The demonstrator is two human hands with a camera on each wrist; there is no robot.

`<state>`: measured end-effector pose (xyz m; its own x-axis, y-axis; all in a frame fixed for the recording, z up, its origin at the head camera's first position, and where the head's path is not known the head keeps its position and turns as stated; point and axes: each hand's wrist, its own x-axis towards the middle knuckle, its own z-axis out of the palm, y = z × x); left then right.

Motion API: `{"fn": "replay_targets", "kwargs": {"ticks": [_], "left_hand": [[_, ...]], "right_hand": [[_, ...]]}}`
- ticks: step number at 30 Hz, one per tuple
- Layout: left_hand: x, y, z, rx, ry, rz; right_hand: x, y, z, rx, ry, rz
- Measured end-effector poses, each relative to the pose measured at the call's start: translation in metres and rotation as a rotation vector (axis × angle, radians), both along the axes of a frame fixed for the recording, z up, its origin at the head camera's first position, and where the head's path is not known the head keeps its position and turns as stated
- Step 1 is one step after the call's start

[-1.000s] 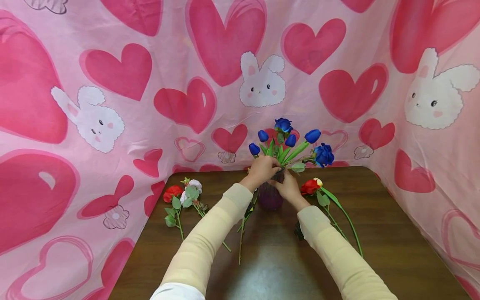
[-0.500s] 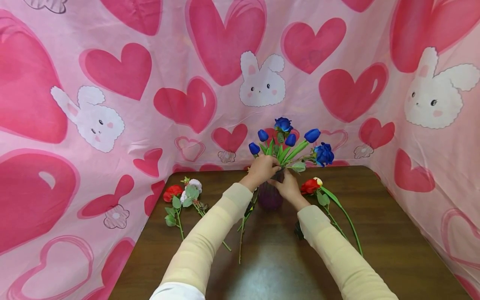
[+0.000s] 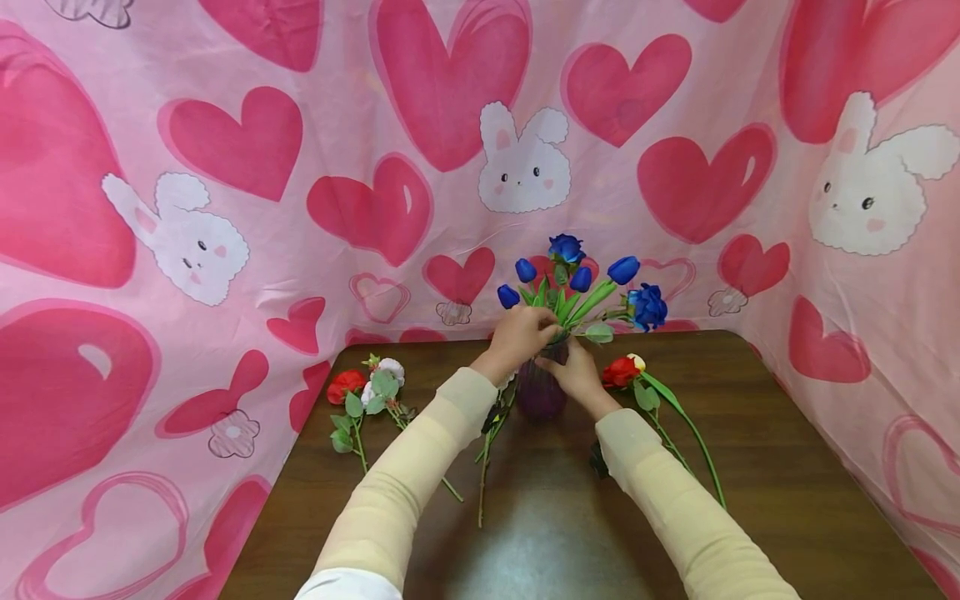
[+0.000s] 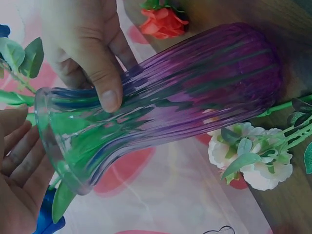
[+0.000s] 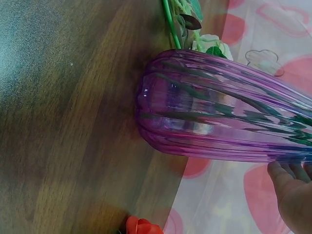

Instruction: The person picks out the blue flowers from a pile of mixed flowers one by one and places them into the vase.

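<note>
A ribbed glass vase (image 3: 542,400), clear at the mouth and purple below, stands upright on the table. Blue tulips (image 3: 623,269) and blue roses (image 3: 647,307) rise out of it. My right hand (image 3: 577,375) grips its neck, the thumb in front in the left wrist view, where that hand (image 4: 92,44) is seen at the top. At the rim is my left hand (image 3: 521,337); in the left wrist view this hand (image 4: 22,170) has loosely extended fingers near the green stems, pinching nothing. Stems show through the glass vase (image 5: 195,107) in the right wrist view.
On the brown wooden table (image 3: 780,433), a red rose (image 3: 346,387) and pale flowers (image 3: 386,379) lie left. Green stems (image 3: 483,492) lie partly under my left arm. A red flower (image 3: 621,372) lies right of the vase. A patterned pink cloth (image 3: 450,208) hangs behind.
My left hand has drawn back slightly to the left from the stems, its fingers loosening. The right hand and vase stay in place.
</note>
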<state>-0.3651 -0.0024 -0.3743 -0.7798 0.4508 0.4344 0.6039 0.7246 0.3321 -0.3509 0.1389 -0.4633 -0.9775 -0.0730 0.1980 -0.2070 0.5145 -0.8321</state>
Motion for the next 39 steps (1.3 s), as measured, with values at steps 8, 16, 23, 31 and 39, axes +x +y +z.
{"fn": "replay_targets", "kwargs": {"ticks": [8, 16, 23, 31, 39], "left_hand": [[0.005, -0.016, 0.002, 0.106, 0.121, -0.086], [0.012, -0.034, 0.001, 0.217, 0.206, -0.163], [0.013, -0.052, 0.011, 0.291, 0.279, -0.148], [0.005, -0.084, 0.028, 0.336, 0.432, -0.099], [-0.015, -0.119, 0.035, 0.294, 0.451, -0.02]], "right_hand": [[0.001, 0.004, 0.001, 0.028, 0.035, 0.003], [0.006, 0.018, 0.011, 0.071, 0.03, 0.037], [0.01, 0.048, 0.032, 0.189, -0.007, 0.065], [0.01, 0.104, 0.052, 0.305, 0.004, 0.105], [0.009, 0.157, 0.08, 0.364, 0.144, 0.091]]}}
